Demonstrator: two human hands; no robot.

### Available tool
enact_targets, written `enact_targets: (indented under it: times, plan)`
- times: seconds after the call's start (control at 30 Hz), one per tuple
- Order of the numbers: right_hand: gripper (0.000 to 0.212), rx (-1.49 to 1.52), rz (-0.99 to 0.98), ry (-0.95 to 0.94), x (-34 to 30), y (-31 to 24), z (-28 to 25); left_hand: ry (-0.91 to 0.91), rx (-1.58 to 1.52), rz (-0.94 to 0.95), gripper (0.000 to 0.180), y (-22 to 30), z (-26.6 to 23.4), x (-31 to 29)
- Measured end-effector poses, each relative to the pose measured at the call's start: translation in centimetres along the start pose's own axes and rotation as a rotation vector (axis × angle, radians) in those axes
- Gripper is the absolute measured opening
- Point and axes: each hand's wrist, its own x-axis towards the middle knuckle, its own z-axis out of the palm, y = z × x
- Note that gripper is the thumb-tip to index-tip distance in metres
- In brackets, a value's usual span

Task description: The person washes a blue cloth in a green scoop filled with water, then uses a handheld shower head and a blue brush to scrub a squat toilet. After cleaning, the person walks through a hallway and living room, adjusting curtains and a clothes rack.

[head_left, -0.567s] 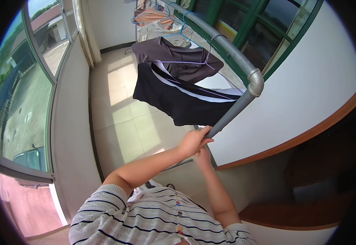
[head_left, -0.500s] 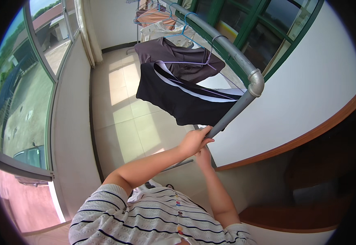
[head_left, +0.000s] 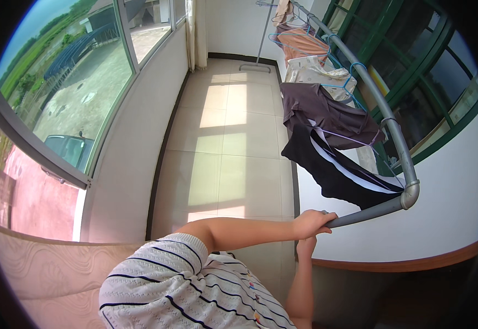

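My left hand [head_left: 312, 223] is closed around the bare end of a grey pipe clothes rack [head_left: 365, 217], near its corner elbow. Just below it, my right hand [head_left: 306, 244] is closed on the lower part of the rack; its fingers are partly hidden. Closest to my hands, a black garment with a white inner edge [head_left: 332, 167] hangs from the rail. Beyond it hang a dark purple-grey top [head_left: 326, 112], a pale patterned garment [head_left: 315, 71] and an orange-pink one [head_left: 300, 43], on blue and purple wire hangers.
A white wall [head_left: 381, 241] with a brown wooden edge runs along the right, below green-framed windows [head_left: 403, 71]. On the left, a low wall [head_left: 126, 164] stands under a large window. Tiled floor [head_left: 222, 181] stretches between them to a cream curtain [head_left: 196, 33].
My view has turned left, so the rack and hands appear farther right and more of the floor shows. Both hands stay on the rack.
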Motion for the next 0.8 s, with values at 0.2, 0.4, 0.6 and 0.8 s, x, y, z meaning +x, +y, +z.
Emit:
enact_targets:
  times: [0.2,0.4,0.6,0.8]
  plan:
    - [0.037,0.262,0.352,0.027,0.4,-1.9,1.0,-0.228,-0.202,0.019,0.038,-3.6,-4.0,-2.1]
    - [0.041,-0.142,0.408,0.611,-1.9,-0.1,6.8,-0.376,-0.382,0.128,0.015,-10.1,-20.4,-8.2]
    - [0.025,-0.276,0.911,0.327,-2.2,2.1,23.4,-0.039,-0.181,-0.22,0.012,-20.6,-34.5,-11.7]
    - [0.044,-0.088,0.468,-0.2,13.4,-11.8,36.4,0.159,0.057,-0.501,0.041,-30.4,-44.2,-10.1]
